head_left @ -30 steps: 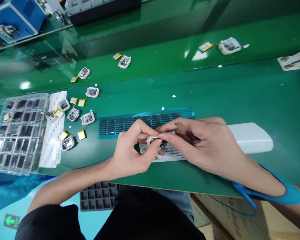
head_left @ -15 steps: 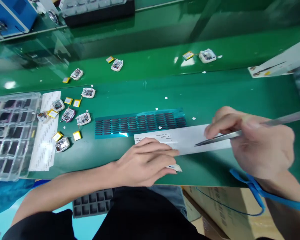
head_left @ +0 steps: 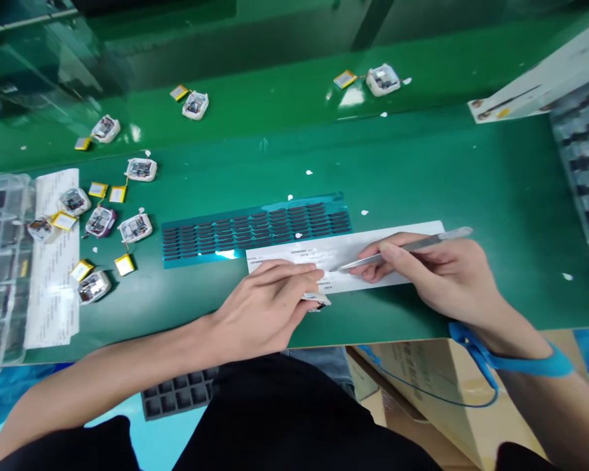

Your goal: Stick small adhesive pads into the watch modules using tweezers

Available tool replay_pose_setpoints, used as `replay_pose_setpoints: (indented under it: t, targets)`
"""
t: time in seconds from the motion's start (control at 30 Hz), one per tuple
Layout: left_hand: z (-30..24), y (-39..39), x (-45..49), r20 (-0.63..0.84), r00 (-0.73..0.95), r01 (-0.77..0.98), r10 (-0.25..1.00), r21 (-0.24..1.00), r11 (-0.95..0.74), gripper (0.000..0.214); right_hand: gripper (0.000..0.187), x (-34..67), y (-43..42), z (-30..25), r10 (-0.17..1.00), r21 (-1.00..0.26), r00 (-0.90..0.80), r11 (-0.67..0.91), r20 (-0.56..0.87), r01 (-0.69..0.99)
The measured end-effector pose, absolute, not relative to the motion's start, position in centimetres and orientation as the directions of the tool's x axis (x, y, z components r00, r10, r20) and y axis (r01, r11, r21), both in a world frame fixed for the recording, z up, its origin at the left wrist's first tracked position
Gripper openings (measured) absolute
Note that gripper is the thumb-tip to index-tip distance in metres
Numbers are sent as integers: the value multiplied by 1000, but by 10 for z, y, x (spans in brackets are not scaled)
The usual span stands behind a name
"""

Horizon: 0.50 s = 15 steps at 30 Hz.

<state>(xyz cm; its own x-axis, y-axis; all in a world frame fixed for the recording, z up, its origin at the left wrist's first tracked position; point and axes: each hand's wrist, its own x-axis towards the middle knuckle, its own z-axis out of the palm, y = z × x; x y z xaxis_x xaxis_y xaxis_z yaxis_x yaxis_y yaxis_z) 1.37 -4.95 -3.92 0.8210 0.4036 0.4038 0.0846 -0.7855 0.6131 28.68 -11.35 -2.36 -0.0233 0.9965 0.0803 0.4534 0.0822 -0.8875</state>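
So I'm watching this person at the green counter point(head_left: 432, 163). Their right hand point(head_left: 422, 261) has the fingers pinched around metal tweezers point(head_left: 422, 243), tip down on a white strip point(head_left: 341, 255) with lettering printed on its left end. The left hand point(head_left: 265, 301) lies across that same end, with a small white-edged piece point(head_left: 317, 299) gripped between thumb and fingers, poking out at the strip's near edge. Most of it is hidden, so I can't tell much more about it.

Going by the clock from the strip: a blue film point(head_left: 255, 229) with rows of dark slivers sits just beside it toward ten. Way over at nine there's a cluster of little opened units with yellow battery packs, like this purple-rimmed one point(head_left: 101, 222). Another unit point(head_left: 383, 80), wired to its pack, is well off near twelve. Blue wristband point(head_left: 530, 363) on the right wrist, btw.
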Motion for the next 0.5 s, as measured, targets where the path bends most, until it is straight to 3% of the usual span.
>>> replay_pose_setpoints:
  t: [0.3, 0.5]
  targets:
    - [-39, -48, 14, 384, 826, 113, 414, 607, -787, 13, 42, 285, -113, -19, 997, -910, -74, 46, 17, 412]
    - [-39, -48, 14, 384, 827, 102, 410, 615, -782, 14, 44, 286, -114, -22, 998, -905, -13, 61, 61, 421]
